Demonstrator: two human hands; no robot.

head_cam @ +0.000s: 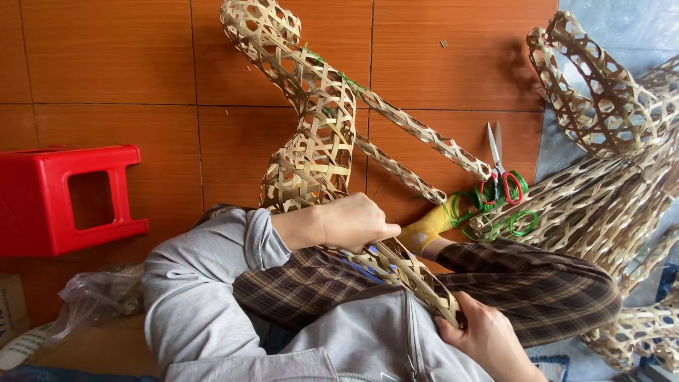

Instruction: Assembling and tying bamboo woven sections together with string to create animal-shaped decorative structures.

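Note:
A woven bamboo figure (311,141) with an open lattice body and thin legs lies across my lap and reaches up over the brown tiled floor. My left hand (350,223) grips its body where it meets my knee. My right hand (488,338) holds the lower end of a woven strip (414,276) against my grey jacket. Green wire ties mark a joint (346,81) on the figure.
A red plastic stool (67,198) lies on its side at the left. Scissors with red handles (498,166) rest on coils of green wire (506,212). More woven bamboo figures (608,141) pile up at the right. A plastic bag (92,297) sits lower left.

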